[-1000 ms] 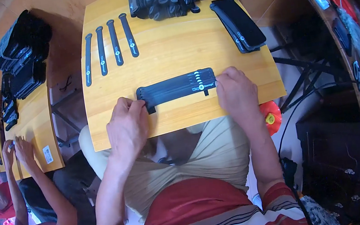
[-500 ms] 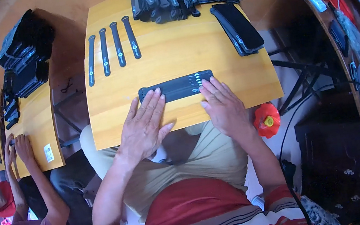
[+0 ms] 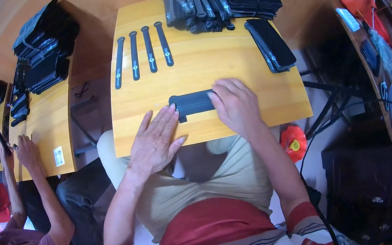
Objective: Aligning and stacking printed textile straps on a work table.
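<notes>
A flat black rectangular fabric piece (image 3: pixel 195 103) lies on the wooden table in front of me. My left hand (image 3: pixel 157 141) rests open beside its left end, fingers stretched out with the tips touching that end. A small dark tab shows below the piece near those fingertips. Over the right end, my right hand (image 3: pixel 238 108) is closed with bent fingers and the thumb against the fabric, hiding that end. Several slim dark straps (image 3: pixel 149 49) with a loop at the top stand in a spaced row at the far left of the table.
Piled straps (image 3: pixel 196 8) and banded black bundles (image 3: pixel 251 2) lie along the table's far edge. A short stack of black pieces (image 3: pixel 271 45) sits at the right. To the left, a co-worker's hands (image 3: pixel 27 153) are at another table (image 3: pixel 47 129). A cluttered shelf (image 3: pixel 384 109) stands right.
My right hand has gone from lying flat to curled over the piece's right end, covering the pale markings there. The left hand stays flat. The whole view has shifted slightly.
</notes>
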`<state>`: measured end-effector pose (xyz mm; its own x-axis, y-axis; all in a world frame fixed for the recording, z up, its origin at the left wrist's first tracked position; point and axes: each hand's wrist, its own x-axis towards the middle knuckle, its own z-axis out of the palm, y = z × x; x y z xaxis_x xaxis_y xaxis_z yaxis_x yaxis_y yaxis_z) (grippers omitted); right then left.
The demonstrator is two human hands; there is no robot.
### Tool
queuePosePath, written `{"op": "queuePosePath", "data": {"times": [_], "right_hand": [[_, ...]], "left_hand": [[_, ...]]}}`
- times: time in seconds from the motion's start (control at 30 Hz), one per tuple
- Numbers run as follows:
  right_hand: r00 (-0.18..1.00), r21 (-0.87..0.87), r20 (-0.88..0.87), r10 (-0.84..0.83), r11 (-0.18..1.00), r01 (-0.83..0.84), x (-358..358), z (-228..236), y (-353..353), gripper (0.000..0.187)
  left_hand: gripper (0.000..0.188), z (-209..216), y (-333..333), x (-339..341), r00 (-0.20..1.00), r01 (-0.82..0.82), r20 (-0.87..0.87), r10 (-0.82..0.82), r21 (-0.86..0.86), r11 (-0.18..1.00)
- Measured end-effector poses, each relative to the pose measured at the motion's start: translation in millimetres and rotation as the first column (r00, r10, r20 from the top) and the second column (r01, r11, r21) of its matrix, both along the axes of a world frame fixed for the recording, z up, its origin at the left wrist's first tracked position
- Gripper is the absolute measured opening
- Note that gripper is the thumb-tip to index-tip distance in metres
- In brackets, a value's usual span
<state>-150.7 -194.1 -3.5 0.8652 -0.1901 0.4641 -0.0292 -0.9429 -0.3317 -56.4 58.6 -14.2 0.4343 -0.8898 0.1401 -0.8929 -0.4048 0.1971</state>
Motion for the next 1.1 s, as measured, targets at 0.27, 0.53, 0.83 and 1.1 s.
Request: {"op": "queuePosePath", "data": {"times": [0.27,0.53,0.83,1.1], "right_hand": [[0.99,0.064,-0.129,0.059,0.997,-0.051,126.0,0.7,23.2,0.028],[0.973,-0.031,-0.23,0.008,0.999,-0.016,117.1,-11.0,18.9,0.026],[0.928,-0.105,-0.351,-0.123,0.99,0.092,86.8,1.4,9.0,0.02],[0.873,0.03,-0.456,-0.175,0.977,0.211,75.8,17.5,-11.4,0.021]], "left_hand": [[0.063,-3.0,-1.3,0.1,1.0,-0.012,-0.014,0.011,-0.044,0.999],[0.065,-2.5,1.9,1.2,0.999,-0.004,-0.034,0.002,-0.067,0.998],[0.064,-2.6,0.2,1.7,0.999,0.004,-0.045,-0.008,-0.086,0.996],[0.062,0.1,1.5,-0.7,1.0,-0.009,-0.005,0.008,-0.094,0.996]]}}
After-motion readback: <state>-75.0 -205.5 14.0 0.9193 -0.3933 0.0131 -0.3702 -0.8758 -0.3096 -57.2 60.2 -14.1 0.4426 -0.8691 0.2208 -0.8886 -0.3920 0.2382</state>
